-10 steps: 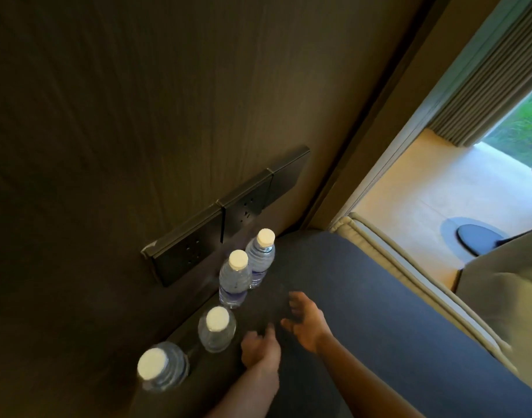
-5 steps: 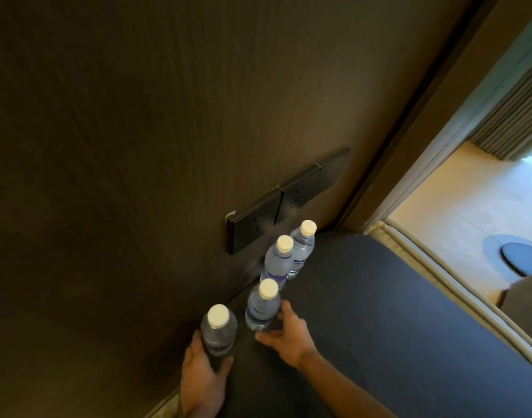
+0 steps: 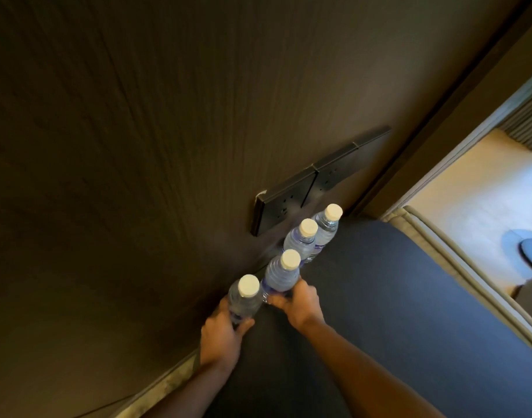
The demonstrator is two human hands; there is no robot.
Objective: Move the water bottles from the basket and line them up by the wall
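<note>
While the dark wood-grain wall (image 3: 144,131) fills most of the view, a dark blue surface (image 3: 394,297) runs along its foot, whether a bench cushion or a low desk top I cannot tell, and it carries all four water bottles in a row close against the wall. A black socket panel (image 3: 313,188) is mounted on the wall just above the far end of the row. Both arms reach in from below. The left hand (image 3: 219,336) wraps its fingers around the lower body of the nearest bottle (image 3: 243,300), and the right hand (image 3: 301,300) closes around the base of the second bottle (image 3: 281,276); each grip sits low, probably so the upright bottles can be slid or nudged without tipping. The third bottle (image 3: 299,241) and the farthest bottle (image 3: 326,226) stand free, touching or nearly touching one another, white caps up. The two held bottles sit slightly out of line with that pair, so the hands seem to be squaring them into the row. No basket is in view, and the lining up looks close to finished.
</note>
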